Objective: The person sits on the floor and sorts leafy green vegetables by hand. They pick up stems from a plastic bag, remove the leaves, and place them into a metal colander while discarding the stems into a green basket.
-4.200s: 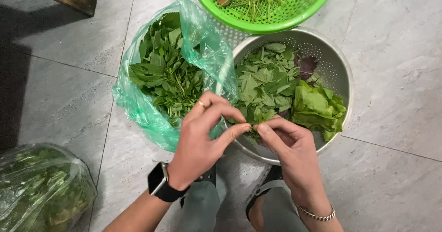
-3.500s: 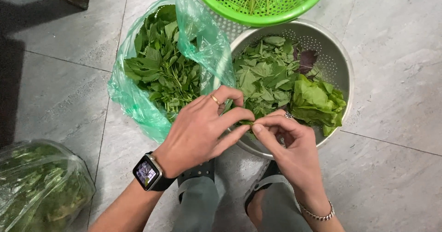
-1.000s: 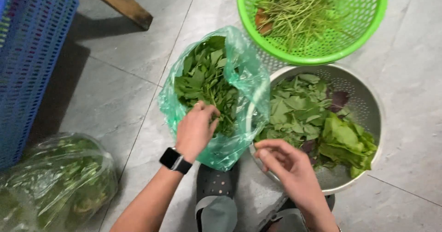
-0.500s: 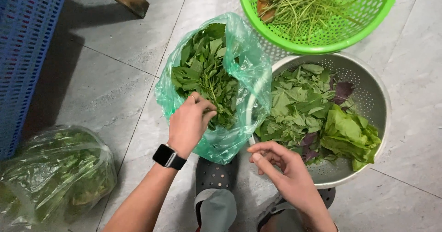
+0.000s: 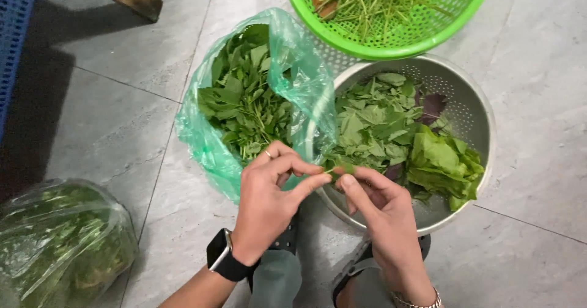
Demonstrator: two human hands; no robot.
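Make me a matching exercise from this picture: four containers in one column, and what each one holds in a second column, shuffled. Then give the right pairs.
Things:
1. green plastic basket
2. metal colander
3. green plastic bag
4. clear plastic bag

Contents:
A. leafy sprigs, leaves on their stalks, bag open at the top
B. thin bare stems
C. loose picked leaves, green with a purple one among them
D. greens seen through the film, at the lower left of the picture

Pairs: 1-B, 2-C, 3-A, 4-D
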